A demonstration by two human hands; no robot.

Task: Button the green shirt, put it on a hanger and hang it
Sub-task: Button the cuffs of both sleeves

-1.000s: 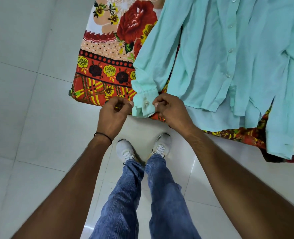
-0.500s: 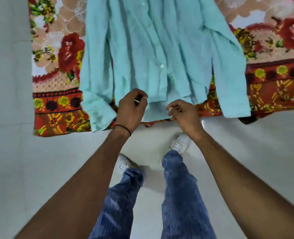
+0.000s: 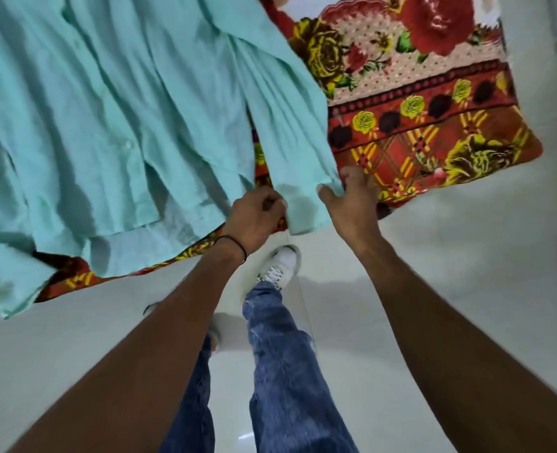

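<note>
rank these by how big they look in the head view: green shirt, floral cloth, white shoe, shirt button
1. green shirt
2. floral cloth, counting only the visible part, since the shirt covers some
3. white shoe
4. shirt button

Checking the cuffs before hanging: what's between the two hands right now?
A sleeve cuff of the green shirt, in the head view: the left hand pinches one edge, the right hand holds the other.

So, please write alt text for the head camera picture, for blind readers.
The left hand and right hand pinch the sleeve cuff of a green shirt spread on a floral blanket. Below are jeans, a white shoe and pale floor.
</note>
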